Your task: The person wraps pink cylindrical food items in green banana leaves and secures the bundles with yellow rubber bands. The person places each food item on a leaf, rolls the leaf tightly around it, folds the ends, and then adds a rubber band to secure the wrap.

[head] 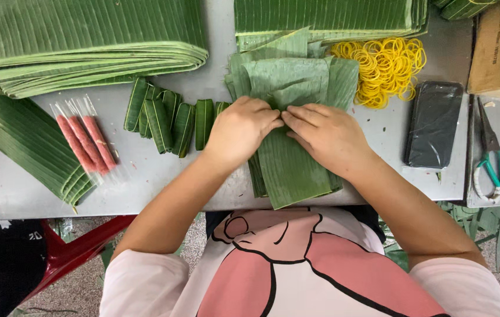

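Both hands rest on a stack of cut banana leaves [288, 164] at the near edge of a grey table [144, 176]. The left hand [241, 129] and right hand [326, 135] meet fingertip to fingertip, pinching a fold in the top leaf; nothing else shows in the fingers. Left of the stack lie wrapped leaf rolls [171, 120] and 3 sausages [85, 144] in clear film. Right of it are yellow rubber bands [385, 67], a phone [435, 123] and scissors [496, 155].
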